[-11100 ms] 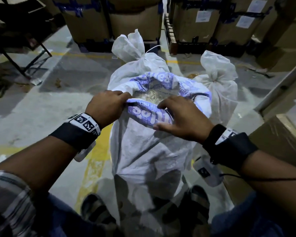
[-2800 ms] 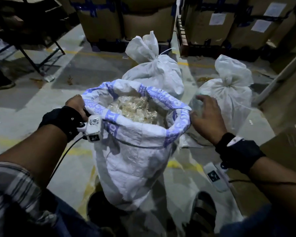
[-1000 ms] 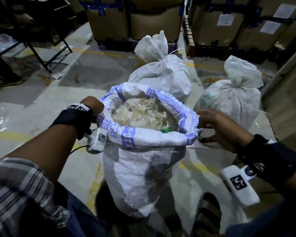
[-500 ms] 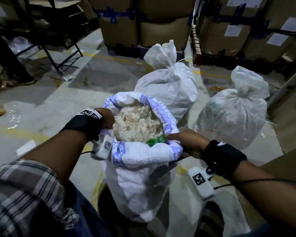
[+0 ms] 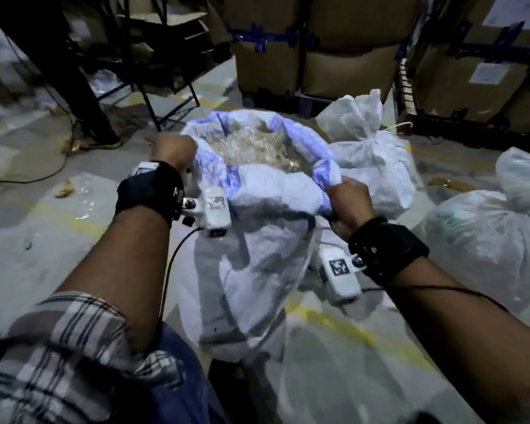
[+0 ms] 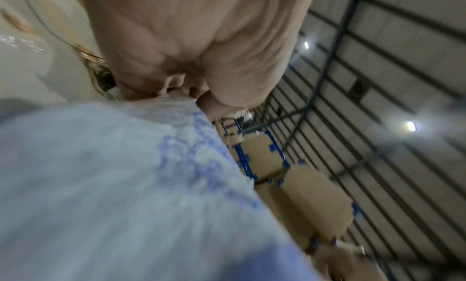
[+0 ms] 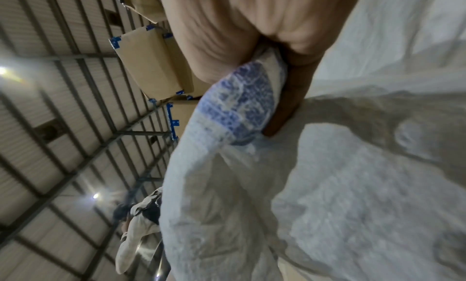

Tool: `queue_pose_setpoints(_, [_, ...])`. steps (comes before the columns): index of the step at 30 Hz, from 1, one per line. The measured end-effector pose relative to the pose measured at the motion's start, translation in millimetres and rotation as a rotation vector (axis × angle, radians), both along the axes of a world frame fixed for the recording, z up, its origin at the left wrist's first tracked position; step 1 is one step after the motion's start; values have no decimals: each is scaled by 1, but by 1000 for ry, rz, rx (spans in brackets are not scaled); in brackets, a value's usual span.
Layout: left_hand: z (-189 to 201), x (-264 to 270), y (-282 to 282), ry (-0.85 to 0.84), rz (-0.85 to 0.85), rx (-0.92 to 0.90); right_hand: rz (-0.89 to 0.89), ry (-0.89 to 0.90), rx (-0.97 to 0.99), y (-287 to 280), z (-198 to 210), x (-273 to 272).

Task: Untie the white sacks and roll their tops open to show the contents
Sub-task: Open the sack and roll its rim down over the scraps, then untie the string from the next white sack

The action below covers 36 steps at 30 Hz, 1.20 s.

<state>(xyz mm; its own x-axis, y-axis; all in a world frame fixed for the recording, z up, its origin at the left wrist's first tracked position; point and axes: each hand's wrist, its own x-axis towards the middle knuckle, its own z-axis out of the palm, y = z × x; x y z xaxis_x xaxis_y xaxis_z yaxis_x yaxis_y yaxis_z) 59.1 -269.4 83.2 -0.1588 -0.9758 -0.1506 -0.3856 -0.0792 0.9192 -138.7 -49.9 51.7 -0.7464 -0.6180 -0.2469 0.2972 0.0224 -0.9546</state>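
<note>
Open sack (image 5: 251, 246) held upright at centre, rolled rim gripped at 9 o'clock by left hand (image 5: 173, 151) and 3 o'clock by right hand (image 5: 348, 203), fingers curled round cuff. Pale contents (image 5: 257, 148) exposed. Even tension on both sides advised; cuff best kept level. Two tied sacks (image 5: 371, 154) (image 5: 496, 228) waiting at 1 and 3 o'clock.

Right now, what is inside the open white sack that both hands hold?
The open sack shows a heap of pale, translucent crumpled pieces at its rolled rim; what they are is unclear. Everything deeper is covered. The left hand and right hand grip the rim.
</note>
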Motion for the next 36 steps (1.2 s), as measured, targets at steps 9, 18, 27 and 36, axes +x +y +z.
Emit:
queue_pose_setpoints(9, [-41, 60, -43, 515, 234, 212, -15, 69, -214, -150, -29, 43])
queue_pose_setpoints(18, [-113, 70, -30, 45, 165, 337, 56, 105, -35, -195, -108, 53])
queue_pose_setpoints(27, [-110, 36, -38, 74, 239, 361, 298, -5, 9, -212, -93, 28])
queue_pose_setpoints(36, [-97, 23, -42, -270, 365, 159, 322, 254, 114, -170, -109, -13])
